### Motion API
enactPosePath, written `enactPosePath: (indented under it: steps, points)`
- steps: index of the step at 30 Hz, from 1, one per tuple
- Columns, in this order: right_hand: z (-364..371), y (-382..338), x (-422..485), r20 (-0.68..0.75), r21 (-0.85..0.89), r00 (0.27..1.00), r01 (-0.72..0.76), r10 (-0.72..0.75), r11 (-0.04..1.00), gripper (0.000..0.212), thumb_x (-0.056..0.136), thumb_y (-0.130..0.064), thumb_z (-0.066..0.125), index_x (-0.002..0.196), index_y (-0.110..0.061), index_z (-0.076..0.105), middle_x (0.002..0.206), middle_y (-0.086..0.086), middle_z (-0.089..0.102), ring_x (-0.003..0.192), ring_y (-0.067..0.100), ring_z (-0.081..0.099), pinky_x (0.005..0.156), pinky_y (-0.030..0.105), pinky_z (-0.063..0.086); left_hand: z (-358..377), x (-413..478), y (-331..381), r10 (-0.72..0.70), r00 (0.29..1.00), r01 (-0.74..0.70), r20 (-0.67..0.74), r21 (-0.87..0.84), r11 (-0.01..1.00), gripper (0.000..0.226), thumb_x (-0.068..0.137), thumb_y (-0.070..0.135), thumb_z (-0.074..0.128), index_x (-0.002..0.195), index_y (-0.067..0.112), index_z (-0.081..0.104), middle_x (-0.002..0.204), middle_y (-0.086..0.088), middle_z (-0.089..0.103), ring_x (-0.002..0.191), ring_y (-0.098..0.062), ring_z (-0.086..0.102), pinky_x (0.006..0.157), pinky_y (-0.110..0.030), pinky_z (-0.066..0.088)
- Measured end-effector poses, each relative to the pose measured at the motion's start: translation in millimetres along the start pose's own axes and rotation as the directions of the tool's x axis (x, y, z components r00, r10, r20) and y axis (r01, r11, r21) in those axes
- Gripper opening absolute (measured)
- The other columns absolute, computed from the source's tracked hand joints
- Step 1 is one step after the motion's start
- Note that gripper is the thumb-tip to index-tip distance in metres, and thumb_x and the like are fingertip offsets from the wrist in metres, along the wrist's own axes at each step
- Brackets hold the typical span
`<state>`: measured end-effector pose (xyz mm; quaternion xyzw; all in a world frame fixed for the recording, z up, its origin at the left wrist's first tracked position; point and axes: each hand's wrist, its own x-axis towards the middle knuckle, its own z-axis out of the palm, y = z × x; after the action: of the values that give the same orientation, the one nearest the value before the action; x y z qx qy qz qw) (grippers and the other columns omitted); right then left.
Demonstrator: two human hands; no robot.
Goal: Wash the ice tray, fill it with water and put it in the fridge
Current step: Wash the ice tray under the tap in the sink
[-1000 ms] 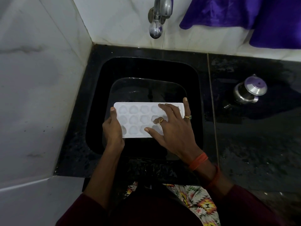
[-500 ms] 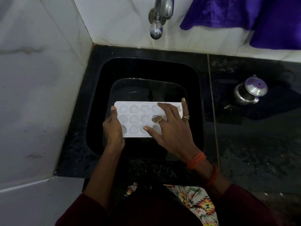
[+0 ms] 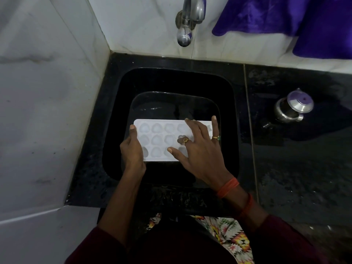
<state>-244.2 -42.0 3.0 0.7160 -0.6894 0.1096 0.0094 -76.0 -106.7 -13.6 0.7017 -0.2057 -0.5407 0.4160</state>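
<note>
- Washing appears to be the step in hand: a person holds a white ice tray [image 3: 162, 141] low inside the black sink [image 3: 171, 80], cups facing up. Whether it rests on anything cannot be told.
- The left hand [image 3: 132, 149] clamps one short end of the tray, thumb laid on the rim; the fingers underneath are hidden.
- The right hand [image 3: 202, 155] lies spread on top, fingers [image 3: 192, 127] apart and fairly straight, tips pressing among the cups and gripping nothing.
- The tray's long axis runs from the left thumb across to beneath the right palm, so each hand covers one end; bare cups show between the two hands.
- The tap [image 3: 185, 25] hangs well beyond both sets of fingertips, with no water visibly running. Filling likely means carrying the tray forward, and the left hand, the one with a grip, seems better placed to lead.
</note>
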Motion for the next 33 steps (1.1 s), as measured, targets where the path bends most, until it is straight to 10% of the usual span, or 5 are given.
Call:
enactPosePath:
  steps: [14, 33]
  points:
    - [-1.4, -6.6, 1.3, 0.046, -0.002, 0.998, -0.032, 0.032, 0.999, 0.065, 0.098, -0.072, 0.031, 0.103, -0.027, 0.077, 0.159, 0.013, 0.04, 0.15, 0.025, 0.034, 0.123, 0.056, -0.015, -3.2, -4.4, 5.7, 0.025, 1.0, -0.025, -0.004, -0.02, 0.999, 0.033, 0.102, 0.05, 0.049, 0.086, 0.026, 0.066, 0.086, 0.006, 0.072, 0.077, -0.013, 0.07, 0.061, -0.028, 0.055]
    - [-4.1, -7.0, 5.4, -0.003, -0.048, 1.0, -0.019, 0.019, 0.999, 0.062, 0.098, -0.071, 0.036, 0.103, -0.027, 0.079, 0.156, 0.011, 0.045, 0.146, 0.024, 0.04, 0.124, 0.057, -0.012, -2.4, 2.2, 5.4, 0.001, 1.0, -0.002, -0.013, -0.026, 1.0, 0.036, 0.1, 0.051, 0.052, 0.088, 0.022, 0.068, 0.09, 0.001, 0.074, 0.083, -0.019, 0.072, 0.072, -0.035, 0.06]
